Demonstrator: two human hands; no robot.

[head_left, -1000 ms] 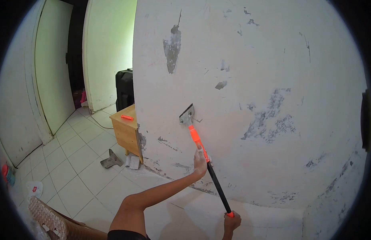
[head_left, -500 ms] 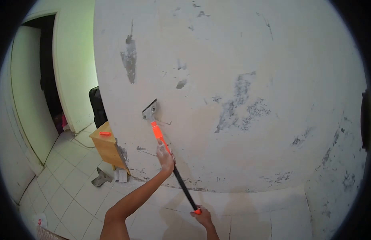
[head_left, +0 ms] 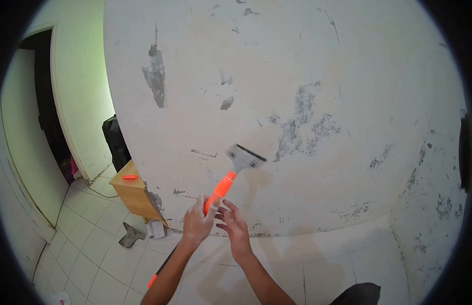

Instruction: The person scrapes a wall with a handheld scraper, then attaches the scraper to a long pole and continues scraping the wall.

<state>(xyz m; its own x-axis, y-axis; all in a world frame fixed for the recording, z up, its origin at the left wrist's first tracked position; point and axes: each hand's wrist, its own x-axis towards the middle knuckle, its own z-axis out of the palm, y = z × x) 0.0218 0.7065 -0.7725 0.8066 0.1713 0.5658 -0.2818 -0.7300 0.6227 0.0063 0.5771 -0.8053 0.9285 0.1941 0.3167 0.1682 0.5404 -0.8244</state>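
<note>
A long-handled scraper with an orange grip and a wide metal head slants up to the right in front of the patchy wall. My left hand is closed around the orange part below the head. The black pole runs down behind my left forearm, and its orange end shows at the lower left. My right hand is just right of the grip, its fingers apart and slightly curled, holding nothing. Whether the blade touches the wall is hard to tell.
A wooden cabinet with an orange object on top stands at the wall's left end. A grey scraper-like piece and a whitish block lie on the tiled floor. A door is at the far left.
The scraper head has moved right and turned, and the pole's lower end has swung left. My right hand has let go of the pole's end and risen near my left hand.
</note>
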